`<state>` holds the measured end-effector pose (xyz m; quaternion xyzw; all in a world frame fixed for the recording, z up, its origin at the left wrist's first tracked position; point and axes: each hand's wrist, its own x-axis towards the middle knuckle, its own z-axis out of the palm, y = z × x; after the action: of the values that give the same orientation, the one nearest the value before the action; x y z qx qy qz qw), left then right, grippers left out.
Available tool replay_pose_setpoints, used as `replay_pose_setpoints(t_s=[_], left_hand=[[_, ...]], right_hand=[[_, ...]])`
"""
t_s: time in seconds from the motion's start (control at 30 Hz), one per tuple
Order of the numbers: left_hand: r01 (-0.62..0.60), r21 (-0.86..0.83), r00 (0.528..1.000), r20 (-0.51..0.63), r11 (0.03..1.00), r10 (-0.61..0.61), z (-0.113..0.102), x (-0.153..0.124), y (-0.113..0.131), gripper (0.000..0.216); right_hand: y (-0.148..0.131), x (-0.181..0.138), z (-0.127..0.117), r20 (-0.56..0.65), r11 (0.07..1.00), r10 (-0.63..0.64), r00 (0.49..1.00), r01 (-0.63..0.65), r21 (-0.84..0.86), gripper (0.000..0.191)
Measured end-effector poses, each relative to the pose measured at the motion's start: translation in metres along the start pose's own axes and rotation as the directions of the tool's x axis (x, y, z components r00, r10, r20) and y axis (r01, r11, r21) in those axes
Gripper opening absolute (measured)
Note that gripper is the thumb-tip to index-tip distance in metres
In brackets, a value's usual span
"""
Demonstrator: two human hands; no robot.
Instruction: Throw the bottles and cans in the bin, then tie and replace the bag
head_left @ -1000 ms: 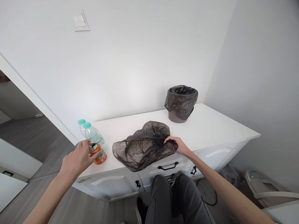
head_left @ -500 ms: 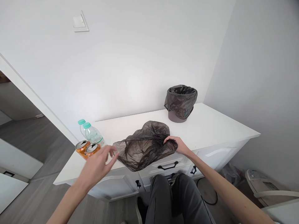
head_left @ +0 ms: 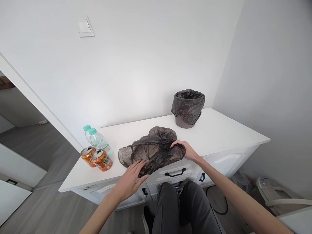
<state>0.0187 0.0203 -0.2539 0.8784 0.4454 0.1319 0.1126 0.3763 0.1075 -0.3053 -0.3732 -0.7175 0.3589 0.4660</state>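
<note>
White-walled room, light switch (head_left: 85, 27) high on the far wall. White cabinet top (head_left: 219, 133) ran left to right, drawers below with black handles.

Loose dark plastic bag (head_left: 152, 150) lay crumpled near the front edge, middle of the top, part of it hanging over the edge. Right hand (head_left: 185, 150) gripped the bag's right end, fingers closed on bunched plastic. Left hand (head_left: 130, 180) was open, fingers extended, tips touching the bag's near-left edge; nothing held.

Two orange cans (head_left: 97, 158) stood upright at the left end, touching each other. Two clear bottles (head_left: 96, 139) with teal caps just behind them. Small bin (head_left: 188, 109) lined with a dark bag stood far right, well apart from the loose bag.
</note>
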Motion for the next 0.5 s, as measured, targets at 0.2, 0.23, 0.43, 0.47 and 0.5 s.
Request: replay_pose_setpoints(t_s=[0.2,0.23,0.43,0.47,0.5], left_hand=[[0.067,-0.094,0.997,-0.034,0.993,-0.070,0.000,0.005,-0.002,0.048],[0.098,-0.151,0.993,-0.049,0.984,-0.106,-0.001,0.008,0.000,0.048],[0.221,-0.737,0.928,-0.043,0.639,-0.370,-0.009,0.043,0.021,0.069],[0.209,-0.817,0.920,-0.022,0.537,-0.392,-0.010,0.049,0.023,0.074],[0.197,-0.873,0.913,-0.002,0.446,-0.409,-0.011,0.055,0.025,0.079]], right_hand=[[-0.053,-0.007,0.002,0.011,0.976,-0.151,0.988,0.151,-0.159,0.031],[-0.063,-0.009,0.005,0.028,0.962,-0.178,0.984,0.180,-0.206,0.034],[-0.113,-0.025,0.036,0.286,0.843,-0.259,0.923,0.360,-0.401,0.058],[-0.119,-0.027,0.041,0.334,0.825,-0.268,0.904,0.394,-0.404,0.056],[-0.124,-0.028,0.045,0.376,0.813,-0.277,0.885,0.424,-0.400,0.054]])
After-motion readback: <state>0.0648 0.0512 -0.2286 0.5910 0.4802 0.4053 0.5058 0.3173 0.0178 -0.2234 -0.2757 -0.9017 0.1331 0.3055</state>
